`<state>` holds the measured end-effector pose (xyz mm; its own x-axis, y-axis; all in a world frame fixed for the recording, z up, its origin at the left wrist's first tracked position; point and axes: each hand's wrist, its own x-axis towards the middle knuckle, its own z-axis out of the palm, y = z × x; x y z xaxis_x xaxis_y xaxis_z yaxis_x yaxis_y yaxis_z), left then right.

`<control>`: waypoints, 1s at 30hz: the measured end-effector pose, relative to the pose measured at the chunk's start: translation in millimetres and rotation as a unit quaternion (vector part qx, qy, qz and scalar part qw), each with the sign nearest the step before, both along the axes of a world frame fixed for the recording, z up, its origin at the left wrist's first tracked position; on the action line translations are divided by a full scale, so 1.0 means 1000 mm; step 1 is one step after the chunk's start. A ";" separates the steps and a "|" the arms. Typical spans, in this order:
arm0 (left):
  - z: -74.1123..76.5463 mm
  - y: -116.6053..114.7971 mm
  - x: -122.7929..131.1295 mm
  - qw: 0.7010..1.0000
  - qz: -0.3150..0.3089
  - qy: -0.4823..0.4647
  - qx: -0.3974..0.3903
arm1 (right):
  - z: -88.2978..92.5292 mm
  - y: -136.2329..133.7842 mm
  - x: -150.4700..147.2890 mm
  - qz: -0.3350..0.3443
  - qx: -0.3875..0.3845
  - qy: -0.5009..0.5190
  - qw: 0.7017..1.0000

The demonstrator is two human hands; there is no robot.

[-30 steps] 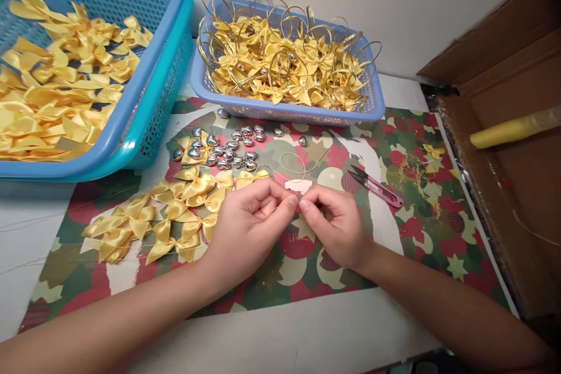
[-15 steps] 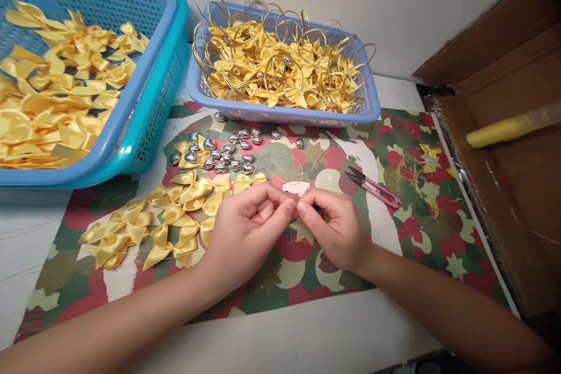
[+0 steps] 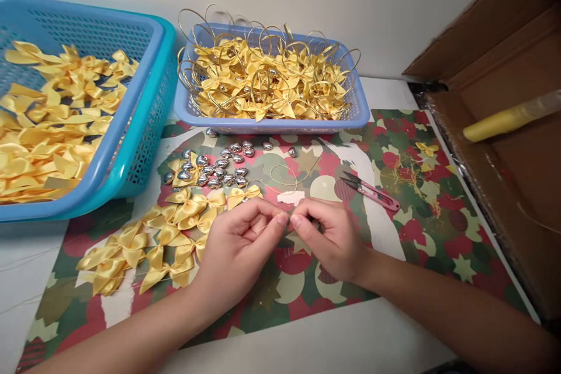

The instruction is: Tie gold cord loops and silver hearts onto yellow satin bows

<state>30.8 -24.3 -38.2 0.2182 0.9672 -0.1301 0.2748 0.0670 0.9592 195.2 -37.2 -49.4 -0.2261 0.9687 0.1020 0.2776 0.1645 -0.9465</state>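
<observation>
Toward the worktop's front edge [image 3: 307, 343], left hand [image 3: 243, 248] still pinches thread [image 3: 262, 228], right hand [image 3: 331, 239] something hidden; handwork apparently continues.

The left hand [image 3: 243, 251] hides most of the thin thread [image 3: 262, 228] it pinches, what the right hand [image 3: 329, 239] pinches is too small to tell, and the left edge cuts off the blue basket [image 3: 48, 208], the right edge the yellow tube [image 3: 504, 124].

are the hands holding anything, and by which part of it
The left hand pinches a thin thread, but which part is hidden. Whether the right hand also grips it cannot be told.
</observation>
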 end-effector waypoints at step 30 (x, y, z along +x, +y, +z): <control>0.002 0.002 -0.001 0.999 -0.016 -0.012 -0.026 | -0.001 0.001 0.001 0.016 0.009 0.029 0.999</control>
